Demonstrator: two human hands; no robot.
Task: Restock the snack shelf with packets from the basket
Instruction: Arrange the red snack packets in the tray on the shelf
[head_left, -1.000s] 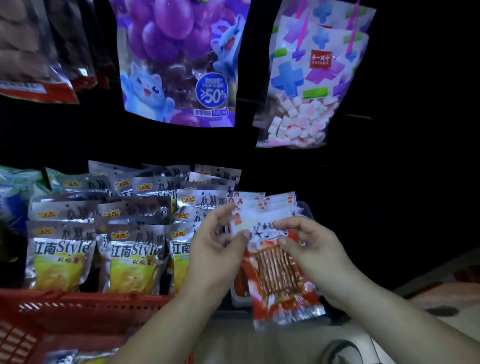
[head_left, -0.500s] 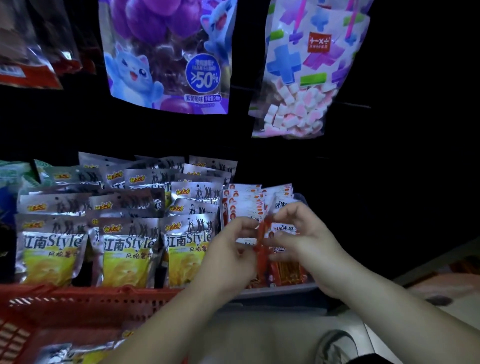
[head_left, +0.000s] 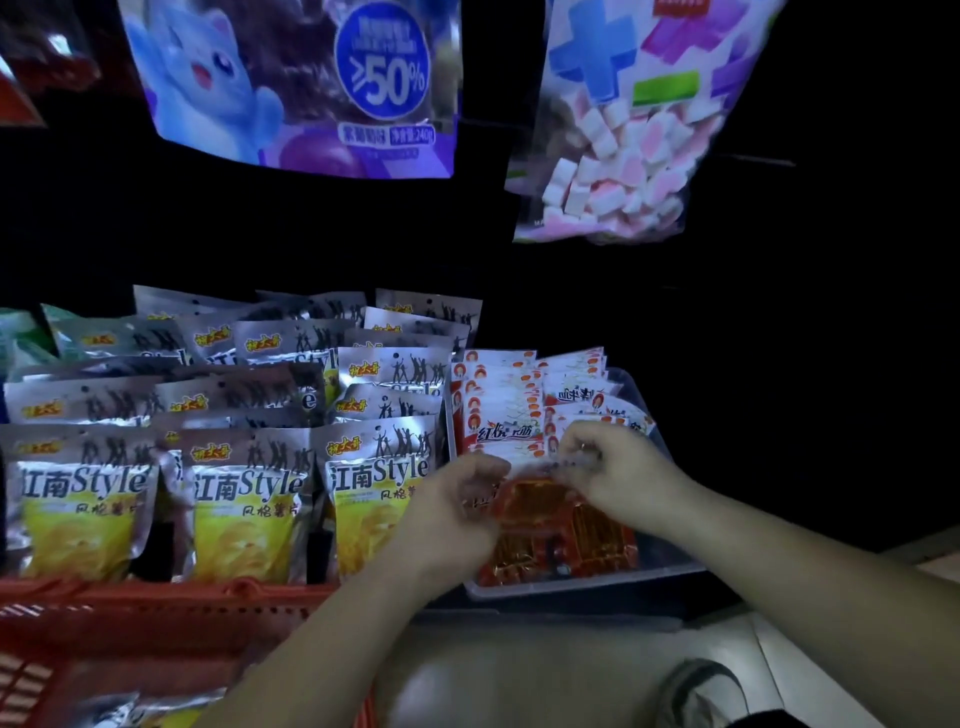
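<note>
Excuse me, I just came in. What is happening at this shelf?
A person is restocking snacks. The left hand and the right hand both pinch the top of a red packet, standing it at the front of a clear tray of similar packets. Silver chip bags fill the shelf to its left, and the red basket below holds more packets.

Bare forearms (head_left: 779, 561), greyish shoe (head_left: 698, 693).

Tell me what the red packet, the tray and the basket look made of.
Red packet: thin plastic film, glossy; it glints and crinkles, and its lower part seems clear. Tray: probably rigid plastic, pale and translucent at the rim. Basket: red moulded plastic, slotted wall.
</note>
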